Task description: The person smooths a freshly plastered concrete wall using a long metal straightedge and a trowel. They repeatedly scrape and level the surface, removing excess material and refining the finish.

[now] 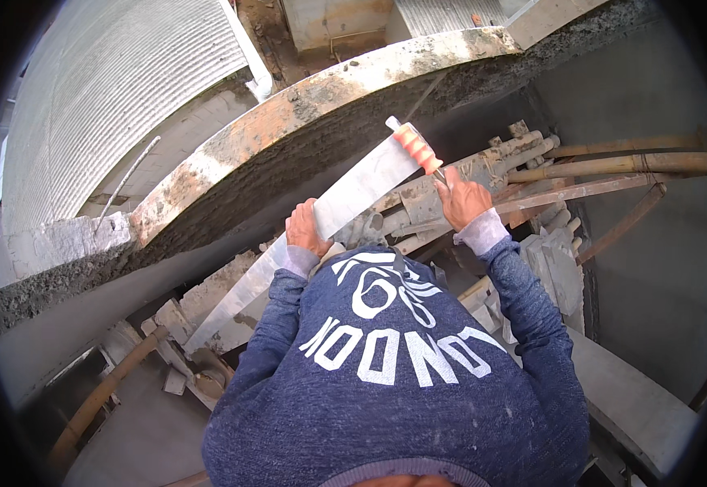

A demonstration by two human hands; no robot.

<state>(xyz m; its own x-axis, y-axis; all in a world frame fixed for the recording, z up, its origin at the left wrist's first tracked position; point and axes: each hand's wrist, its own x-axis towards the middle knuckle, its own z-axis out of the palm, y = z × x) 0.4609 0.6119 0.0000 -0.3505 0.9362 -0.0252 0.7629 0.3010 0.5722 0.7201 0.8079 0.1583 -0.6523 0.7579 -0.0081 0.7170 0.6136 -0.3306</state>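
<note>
A long, tapered silver metal blade (347, 187) slants from the lower left to an orange ribbed handle (417, 147) at its upper right end. My left hand (306, 227) is closed on the blade near its middle, in front of my navy sleeve. My right hand (463, 197) has its fingers closed on the metal fitting just below the orange handle. The blade hangs over a rough pile of boards, pipes and debris.
A curved concrete ledge (313, 89) crosses ahead, with corrugated roofing (126, 97) and a white pipe (254, 73) beyond. Bamboo poles (661, 163) and rusty bars (613, 231) lie at the right. Grey slabs (629, 390) sit at the lower right, beside dark plastered walls.
</note>
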